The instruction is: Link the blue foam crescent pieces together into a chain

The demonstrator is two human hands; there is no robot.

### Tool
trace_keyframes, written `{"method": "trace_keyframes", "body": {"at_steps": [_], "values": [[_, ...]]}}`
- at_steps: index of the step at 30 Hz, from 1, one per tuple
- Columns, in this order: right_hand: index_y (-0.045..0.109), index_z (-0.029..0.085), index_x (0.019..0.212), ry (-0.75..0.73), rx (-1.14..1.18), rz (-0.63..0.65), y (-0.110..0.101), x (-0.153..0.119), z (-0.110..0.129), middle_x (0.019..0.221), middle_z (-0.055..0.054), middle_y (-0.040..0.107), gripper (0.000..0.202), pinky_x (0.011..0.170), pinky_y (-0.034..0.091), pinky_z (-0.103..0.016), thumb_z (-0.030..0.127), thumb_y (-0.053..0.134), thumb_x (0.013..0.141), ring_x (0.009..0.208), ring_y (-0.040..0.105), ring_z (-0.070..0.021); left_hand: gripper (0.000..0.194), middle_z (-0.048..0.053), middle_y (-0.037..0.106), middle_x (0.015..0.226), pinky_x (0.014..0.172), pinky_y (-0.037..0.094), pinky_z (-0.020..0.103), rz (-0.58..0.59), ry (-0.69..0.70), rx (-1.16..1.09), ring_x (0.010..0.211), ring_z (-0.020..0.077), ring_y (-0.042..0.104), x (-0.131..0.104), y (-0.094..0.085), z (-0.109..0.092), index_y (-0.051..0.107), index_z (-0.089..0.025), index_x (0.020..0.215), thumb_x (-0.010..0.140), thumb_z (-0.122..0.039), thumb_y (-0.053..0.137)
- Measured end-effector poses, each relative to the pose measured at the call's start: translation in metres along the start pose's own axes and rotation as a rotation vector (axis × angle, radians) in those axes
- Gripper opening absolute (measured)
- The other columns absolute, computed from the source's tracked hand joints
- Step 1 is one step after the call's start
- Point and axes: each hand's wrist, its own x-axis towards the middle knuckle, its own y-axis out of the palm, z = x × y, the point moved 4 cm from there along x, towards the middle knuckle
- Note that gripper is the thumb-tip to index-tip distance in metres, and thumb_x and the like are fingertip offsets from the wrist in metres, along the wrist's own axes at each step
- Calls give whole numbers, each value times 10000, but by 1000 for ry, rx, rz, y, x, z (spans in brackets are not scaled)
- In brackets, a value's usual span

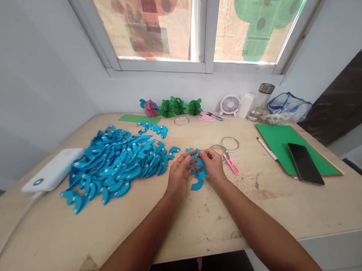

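Observation:
My left hand (180,172) and my right hand (213,166) meet over the middle of the table. Their fingertips are pinched together around a small blue paper piece, mostly hidden by the fingers. Under and between the hands lie more curved blue paper pieces (198,184), one C-shaped and nearest to me. A large heap of blue paper cut-outs (120,160) with small white squares on them spreads to the left of my left hand. Just right of my right hand are pink-handled scissors or a cutter (232,165), its exact kind unclear, and a roll of tape (230,144).
A white power bank-like box (53,170) with a cable lies at left. Green folded-paper figures (179,105), another tape roll (181,121), a small fan (230,104) and a bottle (260,102) line the back. At right, a phone (305,163) rests on green sheets (270,137) beside a pen (267,149).

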Motion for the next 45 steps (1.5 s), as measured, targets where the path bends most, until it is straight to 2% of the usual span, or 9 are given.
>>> {"method": "trace_keyframes", "body": {"at_steps": [5, 11, 17, 29, 41, 45], "values": [[582, 180, 622, -11, 2, -32, -3, 1, 4, 592, 16, 582, 214, 518, 387, -245, 381, 612, 686, 546, 498, -118, 316, 110, 657, 1054, 698, 504, 302, 6, 22, 159, 904, 223, 615, 0, -2, 4, 704, -153, 941, 702, -357, 664], [587, 177, 619, 6, 23, -28, -2, 1, 4, 596, 17, 586, 216, 527, 383, -246, 382, 614, 682, 550, 497, -118, 374, 113, 617, 1167, 728, 511, 308, 31, 28, 162, 981, 243, 586, -2, 0, 6, 698, -157, 992, 689, -375, 672], [587, 173, 629, 36, 80, -7, 0, 0, 2, 611, 12, 593, 235, 521, 380, -238, 399, 629, 678, 549, 500, -112, 368, 107, 637, 1122, 694, 508, 290, -10, 11, 112, 896, 208, 604, -2, 1, 5, 709, -160, 965, 654, -358, 698], [597, 171, 659, 78, 191, 33, 1, 1, -3, 636, 10, 605, 280, 519, 389, -233, 441, 666, 648, 560, 505, -108, 340, 95, 663, 1018, 652, 495, 268, 22, 11, 60, 774, 153, 586, -3, 3, 0, 718, -159, 929, 645, -344, 698], [563, 180, 646, 133, 235, 101, 5, -2, 1, 591, 31, 546, 347, 468, 329, -226, 511, 666, 642, 508, 429, -91, 371, 90, 671, 967, 665, 491, 258, 5, -3, 49, 740, 134, 585, -3, 2, -2, 714, -158, 953, 643, -361, 701], [546, 179, 629, 132, 230, 119, 5, -2, -1, 575, 38, 509, 357, 495, 348, -226, 518, 652, 662, 513, 428, -88, 374, 99, 658, 1054, 683, 501, 269, -36, 52, 135, 829, 169, 600, 0, -3, -2, 708, -171, 973, 660, -374, 690]]}}
